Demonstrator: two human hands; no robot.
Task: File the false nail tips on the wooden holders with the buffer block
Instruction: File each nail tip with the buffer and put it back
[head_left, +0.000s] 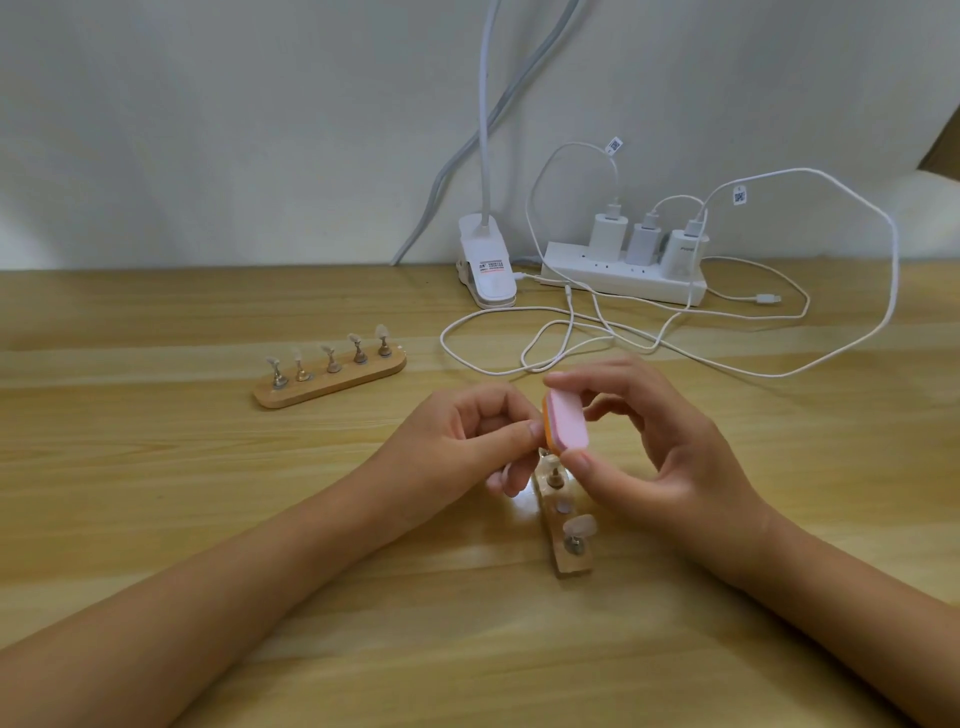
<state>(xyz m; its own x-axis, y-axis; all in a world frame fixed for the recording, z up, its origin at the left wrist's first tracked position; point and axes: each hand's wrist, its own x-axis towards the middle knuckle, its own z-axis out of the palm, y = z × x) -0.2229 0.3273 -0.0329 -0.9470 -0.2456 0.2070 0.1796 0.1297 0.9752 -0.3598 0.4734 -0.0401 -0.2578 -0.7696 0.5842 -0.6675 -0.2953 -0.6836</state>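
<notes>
My right hand (649, 441) pinches a pink and orange buffer block (567, 420) between thumb and fingers, just above the near wooden holder (569, 545). My left hand (467, 441) pinches a small nail tip stand against the block's orange side; the tip itself is hidden by my fingers. The near holder lies end-on to me and carries a clear nail tip (579, 527) on a metal stand, with another stand (555, 475) further back. A second wooden holder (332, 376) with several nail tips on stands lies to the left.
A white power strip (621, 275) with three chargers sits at the back, its white cables (571, 338) looping over the wooden table (208, 493) just behind my hands. A white clip lamp (488, 270) stands next to it against the wall.
</notes>
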